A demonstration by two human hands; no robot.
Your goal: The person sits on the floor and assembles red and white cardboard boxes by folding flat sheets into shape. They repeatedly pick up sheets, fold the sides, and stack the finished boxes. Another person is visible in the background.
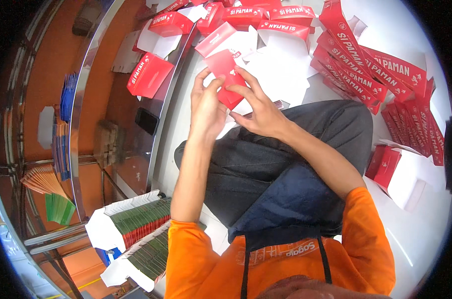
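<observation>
Out in front of my crossed legs, a small red carton (221, 64) is held up between both hands. My left hand (206, 104) pinches its left edge, thumb across the near face and fingers behind. From the right, my right hand (260, 108) grips the same carton, with the thumb low and the fingers over its upper right side. The carton's far side is hidden from me. Just beyond it sit open red-and-white boxes, among them one with a large white flap (280, 70).
Flat red cartons (350, 74) lie fanned in stacks at the right, near an open box (402, 172). More red boxes (241, 17) crowd the far side. On the metal-edged shelf at left rests a dark phone (146, 121). White boxes of green packets (141, 219) stand lower left.
</observation>
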